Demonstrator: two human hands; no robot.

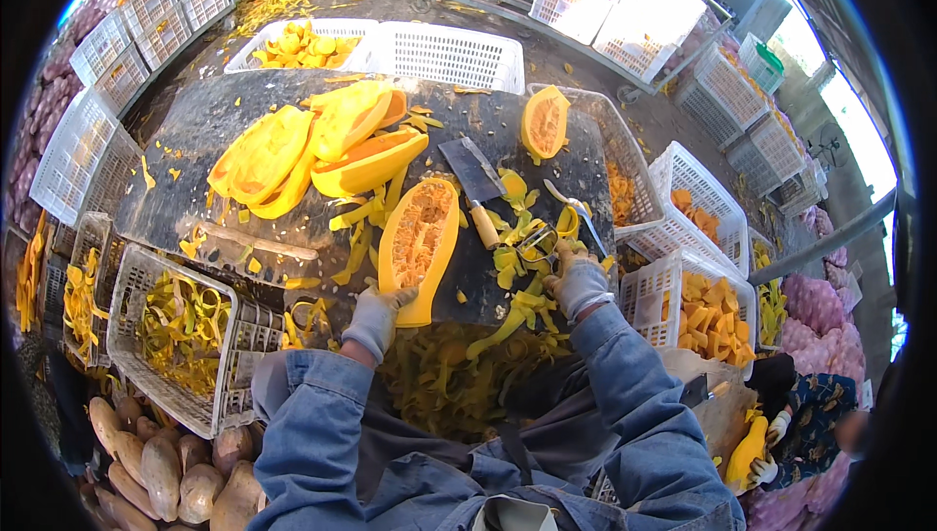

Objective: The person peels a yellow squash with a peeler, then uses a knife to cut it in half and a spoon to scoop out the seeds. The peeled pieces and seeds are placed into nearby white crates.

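Observation:
My left hand [375, 317], in a pale work glove, grips the narrow lower end of a peeled squash half [421, 245]. Its cut face is up, showing stringy pulp and seeds. My gloved right hand [580, 283] is closed at the handle end of a metal peeler [538, 243], among green and yellow peelings [512, 267]. Just beyond those fingers lies a metal scoop-like tool [578, 209]. Between the hands rests a cleaver [474, 172] with a wooden handle. Several peeled squash halves [315, 143] are heaped to the left, and another half [545, 123] stands at the far right.
The dark board [183, 136] carries a wooden stick [256, 239]. Crates hold peelings [183, 333], squash chunks [710, 319] and cut pieces [307, 45]. Unpeeled squashes [168, 465] lie lower left. At lower right, another person's gloved hands [765, 469] hold a yellow squash [747, 450].

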